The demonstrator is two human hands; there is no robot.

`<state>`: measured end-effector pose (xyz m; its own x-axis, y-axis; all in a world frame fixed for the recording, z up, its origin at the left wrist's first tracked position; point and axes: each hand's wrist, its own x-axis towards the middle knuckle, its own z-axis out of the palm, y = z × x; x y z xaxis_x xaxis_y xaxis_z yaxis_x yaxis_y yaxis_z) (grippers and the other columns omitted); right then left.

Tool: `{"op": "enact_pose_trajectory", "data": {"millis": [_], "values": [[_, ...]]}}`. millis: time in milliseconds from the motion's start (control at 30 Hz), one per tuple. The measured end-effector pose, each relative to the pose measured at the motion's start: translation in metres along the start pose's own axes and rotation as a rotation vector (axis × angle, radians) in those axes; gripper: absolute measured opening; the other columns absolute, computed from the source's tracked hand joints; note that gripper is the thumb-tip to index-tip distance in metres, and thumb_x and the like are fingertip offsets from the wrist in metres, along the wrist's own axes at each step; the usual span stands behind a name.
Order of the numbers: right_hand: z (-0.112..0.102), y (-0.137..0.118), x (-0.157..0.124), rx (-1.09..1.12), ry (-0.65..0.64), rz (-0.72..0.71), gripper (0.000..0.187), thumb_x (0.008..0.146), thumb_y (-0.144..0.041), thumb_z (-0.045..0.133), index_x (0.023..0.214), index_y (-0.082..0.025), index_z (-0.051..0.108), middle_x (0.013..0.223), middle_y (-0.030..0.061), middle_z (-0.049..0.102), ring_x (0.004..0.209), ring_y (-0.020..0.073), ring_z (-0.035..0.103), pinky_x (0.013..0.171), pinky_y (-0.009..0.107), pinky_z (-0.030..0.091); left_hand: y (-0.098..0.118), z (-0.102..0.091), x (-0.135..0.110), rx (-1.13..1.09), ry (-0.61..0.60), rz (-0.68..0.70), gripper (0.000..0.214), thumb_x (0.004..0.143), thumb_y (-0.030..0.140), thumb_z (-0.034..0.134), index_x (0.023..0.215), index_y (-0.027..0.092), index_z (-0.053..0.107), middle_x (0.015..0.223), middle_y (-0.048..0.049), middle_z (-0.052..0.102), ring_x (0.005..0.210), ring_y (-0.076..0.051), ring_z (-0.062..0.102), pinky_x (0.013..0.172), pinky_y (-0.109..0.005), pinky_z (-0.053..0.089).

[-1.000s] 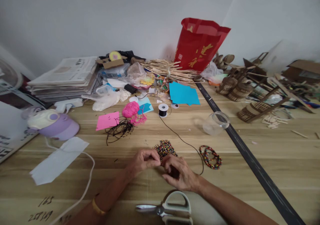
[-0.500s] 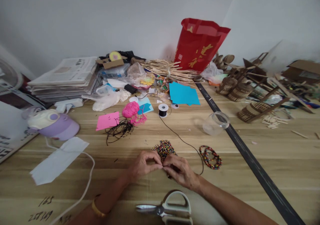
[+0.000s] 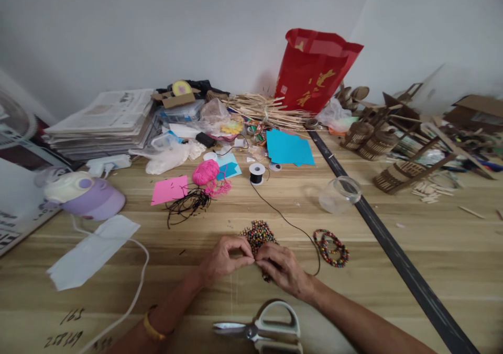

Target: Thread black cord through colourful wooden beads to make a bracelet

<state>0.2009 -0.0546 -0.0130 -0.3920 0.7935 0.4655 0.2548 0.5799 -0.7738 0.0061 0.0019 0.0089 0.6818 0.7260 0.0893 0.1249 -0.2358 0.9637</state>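
My left hand and my right hand meet fingertip to fingertip just in front of a pile of small multicoloured beads. Each has thumb and forefinger pinched together; whatever lies between them is too small to make out. A black cord runs from a white spool across the table to beside my right wrist. Some beads show under my right fingers. Strung bead loops lie to the right. Below my hands rest scissors with pale handles, blades pointing left.
A clear jar stands right of centre by a dark strip. Pink yarn, black cord scraps and blue paper lie farther back. At left are a purple-and-white device and a white cable.
Both hands hold nearly the same place and pinch, with only a very slight shift of the fingertips. Everything else on the table stays put.
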Motion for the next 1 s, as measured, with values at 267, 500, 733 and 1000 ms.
{"op": "enact_pose_trajectory", "data": {"millis": [267,500,733,1000], "values": [[-0.001,0.001,-0.002,-0.043,0.016,0.005,0.016,0.096,-0.019,0.045,0.093,-0.018,0.061,0.087,0.0079,0.059,0.080,0.0161,0.057,0.070,0.026,0.049,-0.009,-0.022,0.004,-0.014,0.364,-0.218,0.021,0.078,0.032,0.060,0.072,0.013,0.065,0.071,-0.0032,0.067,0.070,-0.016,0.061,0.068,-0.025,0.047],[0.003,0.006,-0.003,-0.043,0.054,0.035,0.012,0.095,-0.021,0.049,0.093,-0.018,0.060,0.081,0.0063,0.062,0.075,0.0161,0.058,0.065,0.026,0.048,-0.021,-0.028,0.006,0.372,0.300,-0.104,0.011,0.077,0.018,0.060,0.077,0.013,0.069,0.077,-0.0056,0.066,0.074,-0.017,0.061,0.070,-0.026,0.047],[0.004,0.008,-0.004,-0.025,0.066,0.057,0.010,0.094,-0.020,0.052,0.089,-0.018,0.061,0.079,0.0055,0.063,0.073,0.0154,0.058,0.065,0.026,0.048,-0.023,-0.020,0.005,0.660,0.206,-0.042,0.014,0.076,0.005,0.062,0.082,0.015,0.071,0.082,-0.0061,0.067,0.083,-0.019,0.061,0.078,-0.030,0.047],[0.005,0.009,-0.003,-0.005,0.047,0.039,0.010,0.094,-0.018,0.051,0.089,-0.018,0.060,0.080,0.0061,0.062,0.075,0.0157,0.057,0.066,0.026,0.047,-0.029,-0.020,0.004,0.728,0.186,0.030,0.012,0.081,0.010,0.060,0.085,0.015,0.070,0.082,-0.0057,0.066,0.080,-0.017,0.059,0.075,-0.028,0.047]]}}
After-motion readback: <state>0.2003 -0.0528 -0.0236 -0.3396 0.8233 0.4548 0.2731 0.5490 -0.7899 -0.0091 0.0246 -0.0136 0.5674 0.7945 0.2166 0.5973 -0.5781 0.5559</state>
